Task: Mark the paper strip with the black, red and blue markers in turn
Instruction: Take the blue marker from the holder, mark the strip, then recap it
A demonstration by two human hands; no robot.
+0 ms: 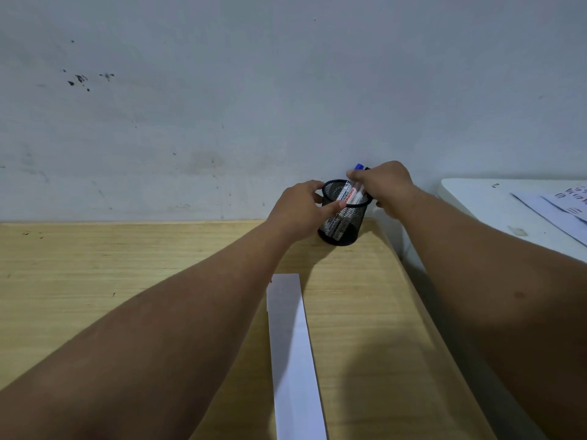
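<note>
Head view – left hand (298, 208) fingers grip mesh cup (344, 214); right hand (386, 188) fingers pinch markers (351, 192)

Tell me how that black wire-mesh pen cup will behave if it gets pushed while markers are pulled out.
The black wire-mesh pen cup is open mesh, so probably light and easy to slide on the smooth wooden desk. Its tall shape and leaning markers suggest it may tip. The left hand on its side likely steadies it.

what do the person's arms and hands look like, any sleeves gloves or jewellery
Both forearms are bare right to the frame edge, with no sleeves in view. The left hand and right hand wear no gloves, and no rings, watch or bracelet can be seen. A small dark spot sits on the right forearm.
</note>
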